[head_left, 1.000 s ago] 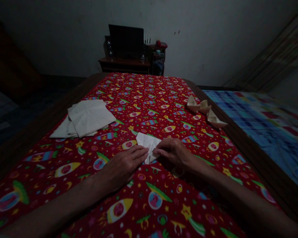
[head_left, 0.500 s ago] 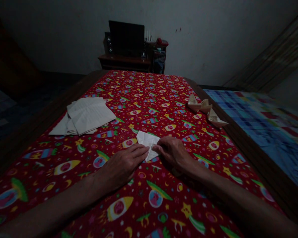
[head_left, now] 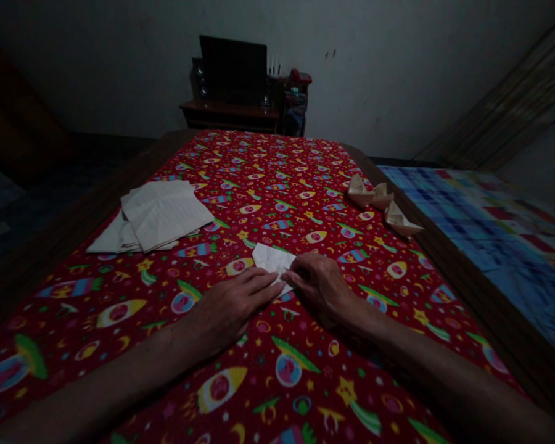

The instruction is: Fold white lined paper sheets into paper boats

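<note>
A small piece of folded white paper (head_left: 269, 256) lies on the red patterned cloth in front of me. My left hand (head_left: 238, 302) rests over its near left part, fingers close together and pressed on the paper. At the right side, my right hand (head_left: 318, 280) pinches the paper between thumb and bent fingers. The fingertips of both hands nearly meet over the near edge and hide part of the folds. To the left, farther off, is a loose stack of pale paper sheets (head_left: 166, 213). Folded paper pieces with raised points (head_left: 400, 221) stand on the far right of the cloth.
The cloth (head_left: 277, 370) covers a long table with a dark wooden edge (head_left: 448, 271). Beyond its far end, a black screen (head_left: 234, 68) with speakers stands on a wooden cabinet (head_left: 229, 114). A blue checked cover (head_left: 444, 209) spreads out at the right.
My left fingertips have slid slightly right along the paper's near edge, closer to my right fingers, covering more of it. My right hand stays at the paper's right side. The view has shifted slightly.
</note>
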A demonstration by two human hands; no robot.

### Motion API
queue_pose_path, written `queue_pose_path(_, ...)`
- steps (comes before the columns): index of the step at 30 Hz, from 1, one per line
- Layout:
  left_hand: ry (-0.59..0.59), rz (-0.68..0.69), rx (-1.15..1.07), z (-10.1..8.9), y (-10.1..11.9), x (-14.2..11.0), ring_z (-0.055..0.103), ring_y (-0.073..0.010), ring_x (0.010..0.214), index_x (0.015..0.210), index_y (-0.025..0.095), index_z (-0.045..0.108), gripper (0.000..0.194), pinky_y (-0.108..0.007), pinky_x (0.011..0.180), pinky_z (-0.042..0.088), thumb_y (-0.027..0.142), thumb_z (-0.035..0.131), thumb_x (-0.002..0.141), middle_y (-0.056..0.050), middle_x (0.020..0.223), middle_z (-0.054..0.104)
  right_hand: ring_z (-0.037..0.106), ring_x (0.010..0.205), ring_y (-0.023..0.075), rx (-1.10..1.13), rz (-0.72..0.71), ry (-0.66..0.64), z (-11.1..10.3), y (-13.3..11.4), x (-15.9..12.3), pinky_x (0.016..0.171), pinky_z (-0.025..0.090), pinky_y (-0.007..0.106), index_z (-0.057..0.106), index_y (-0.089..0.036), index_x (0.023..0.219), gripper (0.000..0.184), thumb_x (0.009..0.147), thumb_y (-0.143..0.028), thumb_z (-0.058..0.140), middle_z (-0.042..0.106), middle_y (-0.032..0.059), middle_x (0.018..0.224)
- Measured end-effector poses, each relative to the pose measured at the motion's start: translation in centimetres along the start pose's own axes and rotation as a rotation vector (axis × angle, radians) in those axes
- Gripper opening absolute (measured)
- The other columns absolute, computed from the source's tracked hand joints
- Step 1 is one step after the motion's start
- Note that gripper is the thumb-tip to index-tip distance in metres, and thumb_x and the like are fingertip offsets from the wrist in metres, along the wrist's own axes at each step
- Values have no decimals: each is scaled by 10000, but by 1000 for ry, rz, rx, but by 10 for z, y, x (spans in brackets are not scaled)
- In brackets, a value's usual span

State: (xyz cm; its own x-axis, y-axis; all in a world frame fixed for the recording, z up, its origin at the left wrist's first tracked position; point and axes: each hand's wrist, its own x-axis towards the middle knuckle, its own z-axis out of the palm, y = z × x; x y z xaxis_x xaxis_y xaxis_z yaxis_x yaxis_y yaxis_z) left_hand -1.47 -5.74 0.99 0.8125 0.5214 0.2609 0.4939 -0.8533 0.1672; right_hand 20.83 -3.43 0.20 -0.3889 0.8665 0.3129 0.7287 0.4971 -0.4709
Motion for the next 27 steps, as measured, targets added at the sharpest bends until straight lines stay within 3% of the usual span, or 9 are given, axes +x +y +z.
queue_pose_path(6, -44, 0, 41, -3, 5, 1, 383, -254, 1197, 1279, 137, 453, 495, -397, 948, 458, 18, 429, 799, -105, 1383, 412, 510, 628, 126, -22, 9, -2, -1, -1, -1, 576, 342, 229, 597, -153, 730, 213, 853, -325, 572, 595, 31, 683)
queue_pose_path(13, -87, -15, 28, -6, 9, 4, 400, -239, 1183, 1308, 111, 423, 480, -371, 979, 434, 46, 427, 832, -119, 1325, 457, 510, 652, 134, -60, 8, -11, -1, -2, -2, 593, 346, 236, 595, -163, 762, 215, 865, -347, 551, 592, 29, 705)
queue_pose_path(20, -119, -5, 62, -5, 10, 2, 381, -248, 1212, 1325, 104, 401, 501, -371, 1011, 407, 42, 425, 829, -106, 1335, 451, 506, 675, 155, -230, 3, 77, -3, -2, 0, 590, 362, 260, 595, -163, 761, 199, 858, -332, 553, 597, 54, 750)
queue_pose_path(23, -128, -16, 58, -4, 12, 2, 380, -242, 1213, 1325, 111, 399, 492, -370, 1021, 400, 34, 420, 840, -99, 1332, 451, 529, 758, 193, -372, -172, 122, -8, -10, -6, 663, 404, 317, 624, -158, 819, 180, 889, -225, 473, 632, 89, 822)
queue_pose_path(25, -136, -36, 42, -5, 13, 3, 399, -232, 1192, 1286, 116, 439, 430, -358, 1000, 419, 49, 422, 861, -93, 1296, 478, 555, 849, 210, -359, -372, 67, -9, -18, -15, 744, 436, 359, 633, -160, 955, 211, 907, -191, 430, 662, 94, 924)
queue_pose_path(27, -141, -55, 25, -5, 14, 4, 412, -226, 1180, 1247, 123, 472, 378, -351, 978, 439, 70, 428, 875, -91, 1275, 493, 555, 1010, 214, -291, -487, -15, -9, -22, -28, 849, 459, 372, 562, -132, 1169, 308, 909, -158, 400, 637, 113, 1111)
